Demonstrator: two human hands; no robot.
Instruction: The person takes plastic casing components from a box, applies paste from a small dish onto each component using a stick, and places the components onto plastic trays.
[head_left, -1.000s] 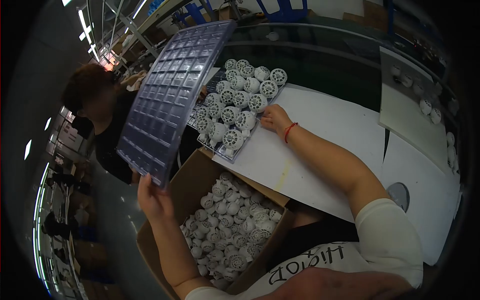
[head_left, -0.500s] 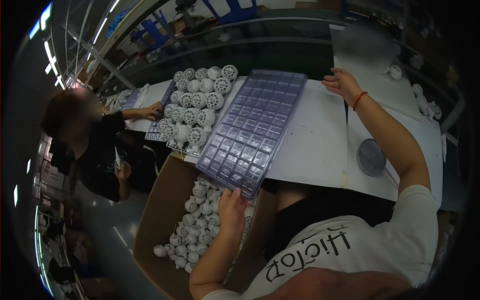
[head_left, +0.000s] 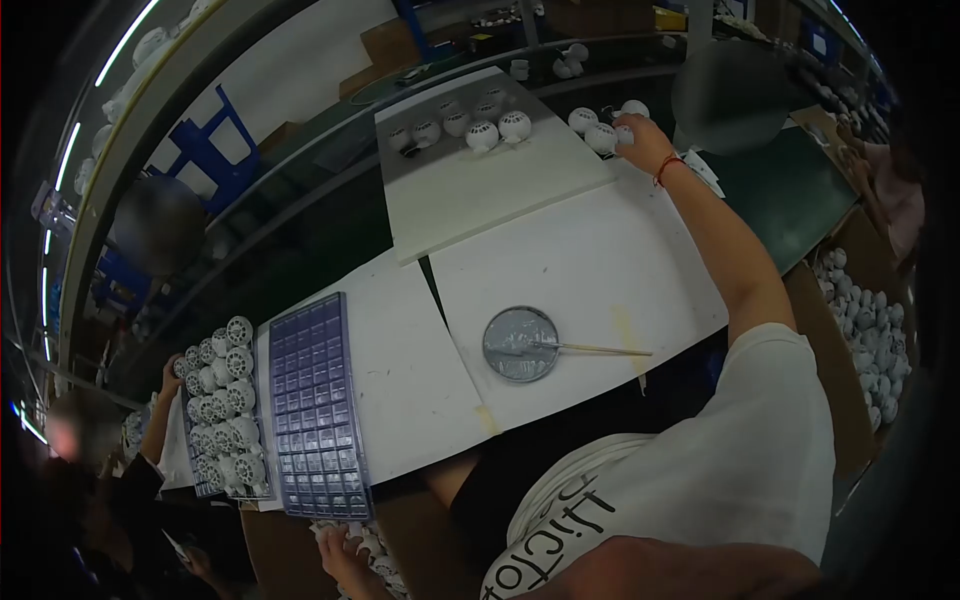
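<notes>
My right hand point(head_left: 645, 143) is closed round a white ball-shaped part at the table's far edge, beside other white parts point(head_left: 600, 138). Down at the lower left, my left hand point(head_left: 345, 562) is among the white parts in the cardboard box point(head_left: 278, 550), its fingers partly bent; whether it grips one is unclear. The empty purple plastic tray point(head_left: 320, 400) lies flat on the white table top point(head_left: 400, 370). To its left stands a tray filled with white round parts point(head_left: 225, 410).
A round dish of grey paste point(head_left: 520, 343) with a brush point(head_left: 600, 349) sits mid-table. Behind it, a raised white board point(head_left: 490, 190) bears several white parts. A co-worker's hand point(head_left: 172, 375) touches the filled tray. Another box of parts point(head_left: 860, 330) stands right.
The view has swung right. The purple tray, earlier held up in my left hand, now lies on the table. My left hand has moved into the box, and my right hand has reached the white parts.
</notes>
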